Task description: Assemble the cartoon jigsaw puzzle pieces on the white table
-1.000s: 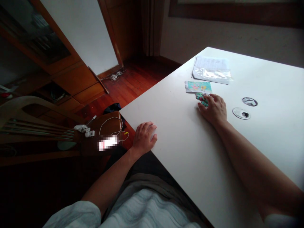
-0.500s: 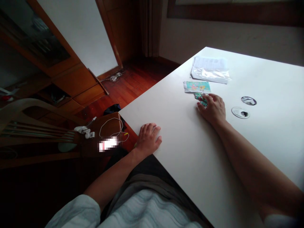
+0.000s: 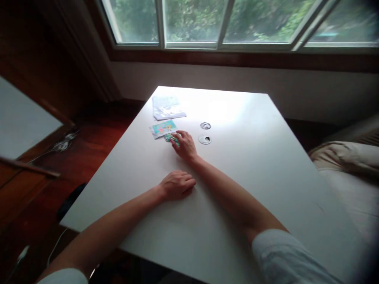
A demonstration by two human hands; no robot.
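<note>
My right hand [image 3: 185, 146] reaches over a small pile of jigsaw puzzle pieces [image 3: 170, 138], its fingers bent and apart with the tips at the pile; part of the pile is hidden beneath them. Just behind the pieces lies a small packet [image 3: 163, 128] with a turquoise cartoon picture. My left hand [image 3: 177, 184] rests on the white table [image 3: 237, 173] nearer to me, its fingers curled together with the tips out of sight. I see nothing held in it.
A clear plastic sleeve with papers [image 3: 169, 108] lies at the table's far left corner. Two round silvery discs [image 3: 205, 139] are right of my right hand. A window [image 3: 192, 23] is behind the table. At the right sits something covered in pale cloth [image 3: 349, 165].
My view has swung right and up towards the window. My left hand has moved from the table's edge further onto it, and its fingers have curled. My right hand stays at the puzzle pieces.
</note>
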